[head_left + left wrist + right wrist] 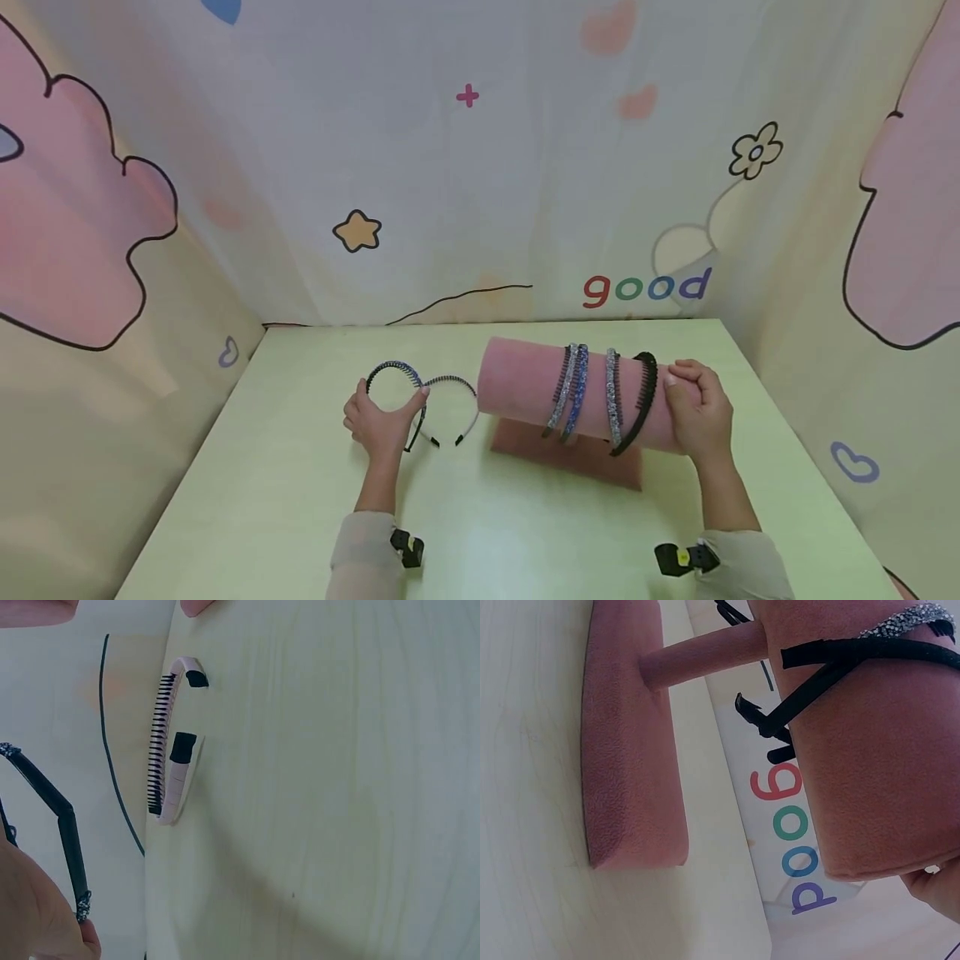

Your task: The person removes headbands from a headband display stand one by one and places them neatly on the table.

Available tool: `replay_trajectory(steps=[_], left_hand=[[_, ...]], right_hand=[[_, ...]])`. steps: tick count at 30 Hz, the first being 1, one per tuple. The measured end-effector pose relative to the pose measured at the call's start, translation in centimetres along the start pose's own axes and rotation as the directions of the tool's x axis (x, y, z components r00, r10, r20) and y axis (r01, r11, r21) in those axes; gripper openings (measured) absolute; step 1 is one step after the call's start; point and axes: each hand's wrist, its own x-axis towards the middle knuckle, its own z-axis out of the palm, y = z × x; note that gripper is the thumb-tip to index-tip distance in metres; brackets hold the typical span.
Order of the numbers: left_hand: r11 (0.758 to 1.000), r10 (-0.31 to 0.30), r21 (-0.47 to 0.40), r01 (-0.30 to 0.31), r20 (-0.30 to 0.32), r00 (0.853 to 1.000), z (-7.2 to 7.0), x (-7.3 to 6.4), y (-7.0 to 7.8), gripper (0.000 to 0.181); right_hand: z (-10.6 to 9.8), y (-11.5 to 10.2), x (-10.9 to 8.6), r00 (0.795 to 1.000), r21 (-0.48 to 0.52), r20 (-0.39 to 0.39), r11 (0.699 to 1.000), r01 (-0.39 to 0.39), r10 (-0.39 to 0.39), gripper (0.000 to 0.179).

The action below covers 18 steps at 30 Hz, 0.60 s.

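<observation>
My left hand (381,423) holds a dark headband (396,365) with blue sparkle on its arch, thumb on one side and fingers on the other. In the left wrist view, part of this headband (69,832) shows above the hand (37,907). My right hand (701,410) grips the right end of a pink padded roll (517,375), thumb on the front. Several headbands circle the roll: silver glittery ones (613,392), a blue one (577,392) and a black one (647,400). Fingers of the right hand (939,891) show at the roll's end in the right wrist view.
A pale headband with dark teeth (157,750) stands on the table (247,500) just beyond the left hand. Beneath the roll is its pink base (570,457), joined by a short post (705,656). Patterned curtains (480,183) enclose the table's back and sides.
</observation>
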Motion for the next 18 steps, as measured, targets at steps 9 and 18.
replay_trajectory(steps=[9,18], left_hand=[[0.996,-0.063,0.068,0.064,-0.015,0.998,-0.2,0.7,-0.6,0.113],[0.983,-0.1,0.153,0.103,-0.028,0.995,-0.7,1.8,-2.0,0.116]], right_hand=[[0.0,0.4,0.3,1.0,-0.003,-0.006,1.0,-0.023,0.023,0.022],[0.1,-0.3,0.0,1.0,0.011,-0.027,1.0,-0.004,0.004,0.019]])
